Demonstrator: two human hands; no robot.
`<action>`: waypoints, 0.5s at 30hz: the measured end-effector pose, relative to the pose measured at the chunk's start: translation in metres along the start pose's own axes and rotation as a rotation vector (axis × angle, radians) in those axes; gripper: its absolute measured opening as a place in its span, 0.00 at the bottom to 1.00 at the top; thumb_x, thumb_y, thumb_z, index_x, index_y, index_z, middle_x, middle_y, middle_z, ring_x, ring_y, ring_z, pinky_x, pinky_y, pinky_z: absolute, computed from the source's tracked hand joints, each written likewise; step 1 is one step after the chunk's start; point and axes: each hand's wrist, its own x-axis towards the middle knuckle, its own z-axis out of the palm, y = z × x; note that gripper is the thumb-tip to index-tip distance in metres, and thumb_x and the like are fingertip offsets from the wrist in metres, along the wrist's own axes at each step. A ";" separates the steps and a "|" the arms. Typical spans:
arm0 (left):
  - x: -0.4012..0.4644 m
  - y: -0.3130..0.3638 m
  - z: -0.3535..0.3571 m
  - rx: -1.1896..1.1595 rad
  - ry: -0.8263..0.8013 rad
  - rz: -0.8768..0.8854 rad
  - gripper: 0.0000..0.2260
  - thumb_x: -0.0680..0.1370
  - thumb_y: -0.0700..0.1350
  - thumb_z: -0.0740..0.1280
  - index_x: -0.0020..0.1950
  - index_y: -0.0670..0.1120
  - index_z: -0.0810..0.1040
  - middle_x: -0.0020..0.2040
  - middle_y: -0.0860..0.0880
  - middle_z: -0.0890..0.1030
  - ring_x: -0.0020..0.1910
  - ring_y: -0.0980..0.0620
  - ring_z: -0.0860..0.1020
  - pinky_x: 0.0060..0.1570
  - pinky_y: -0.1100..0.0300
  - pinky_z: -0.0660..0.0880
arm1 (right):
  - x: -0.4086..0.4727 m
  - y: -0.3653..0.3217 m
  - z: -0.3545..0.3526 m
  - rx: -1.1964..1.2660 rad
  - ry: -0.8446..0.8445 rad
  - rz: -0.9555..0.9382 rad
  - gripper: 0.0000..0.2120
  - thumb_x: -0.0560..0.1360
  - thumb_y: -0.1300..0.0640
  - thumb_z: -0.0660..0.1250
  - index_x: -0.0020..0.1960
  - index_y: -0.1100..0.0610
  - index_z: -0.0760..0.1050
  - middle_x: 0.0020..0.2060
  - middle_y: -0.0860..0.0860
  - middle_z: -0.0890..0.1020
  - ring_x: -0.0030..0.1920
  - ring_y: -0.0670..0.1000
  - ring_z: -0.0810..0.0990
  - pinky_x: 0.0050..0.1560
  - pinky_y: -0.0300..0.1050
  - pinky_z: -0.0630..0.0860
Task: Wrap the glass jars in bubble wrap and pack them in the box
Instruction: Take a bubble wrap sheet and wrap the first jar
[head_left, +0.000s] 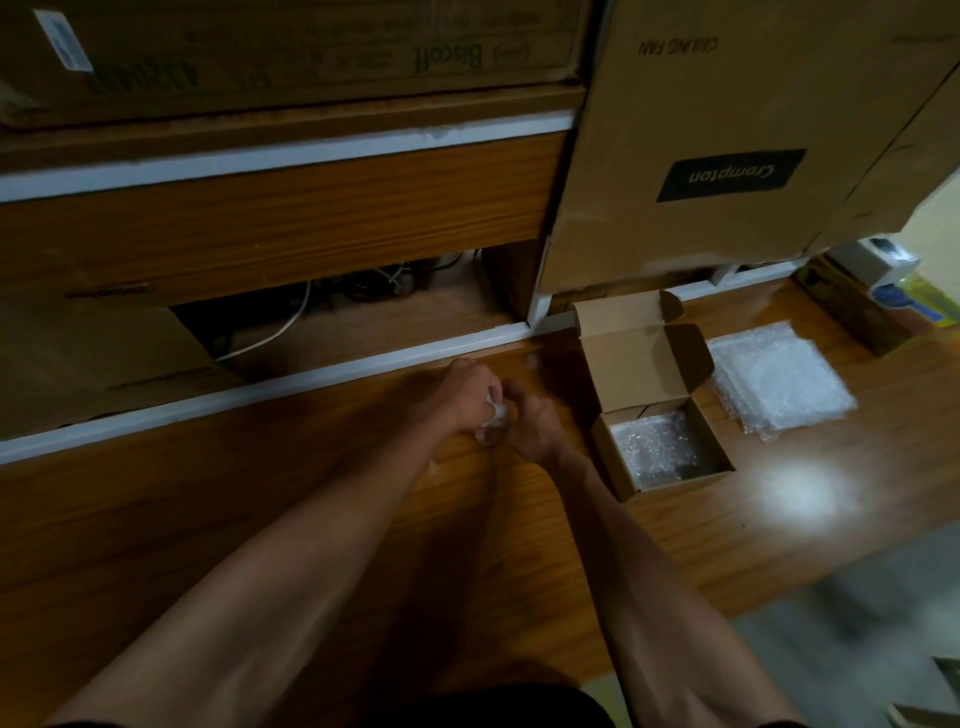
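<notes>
**Wrapping under way beside the open box**

Hands meet at the middle of the worktop (311, 519): my left hand (462, 397) and right hand (535, 423) close together around a small wad of bubble wrap (493, 418), fingers curled and pinching it between them. I judge a jar sits inside that wad, though the light is dim and the glass itself is hidden, so I cannot be sure.

To do this step well, I would keep the wrap pulled snug, roll it fully round, and tuck the loose ends in so nothing unwinds when I lift it.

Just to the right stands the small cardboard box (613, 457), its lid flaps up and something bubble-wrapped already lying inside, with dark space left beside it. Spare bubble wrap sheets (779, 379) lie flat beyond the box, apart from it.

For room: the white ledge (311, 371) runs close behind my hands, and the raised flap stands on the far side of the box, so I would carry the bundle low and rightward, then down over the near wall.
</notes>
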 end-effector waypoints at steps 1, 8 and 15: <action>0.003 0.001 -0.001 0.016 -0.013 0.021 0.08 0.76 0.41 0.75 0.49 0.55 0.85 0.60 0.50 0.77 0.60 0.49 0.76 0.51 0.55 0.74 | 0.000 0.001 -0.003 0.004 0.001 -0.007 0.35 0.72 0.51 0.81 0.74 0.54 0.70 0.63 0.49 0.81 0.59 0.49 0.81 0.53 0.37 0.74; 0.009 0.011 -0.003 0.100 -0.129 0.064 0.06 0.78 0.41 0.74 0.46 0.53 0.86 0.55 0.50 0.80 0.54 0.49 0.79 0.53 0.50 0.81 | -0.005 0.012 -0.008 0.010 0.016 -0.054 0.41 0.69 0.52 0.83 0.76 0.54 0.65 0.63 0.50 0.83 0.56 0.47 0.84 0.48 0.30 0.78; 0.012 0.021 -0.009 0.228 -0.251 0.073 0.05 0.78 0.46 0.73 0.52 0.49 0.87 0.54 0.49 0.82 0.49 0.49 0.81 0.56 0.48 0.82 | -0.008 0.018 -0.004 0.039 0.013 -0.072 0.45 0.69 0.54 0.83 0.78 0.54 0.62 0.65 0.49 0.82 0.57 0.42 0.81 0.48 0.25 0.75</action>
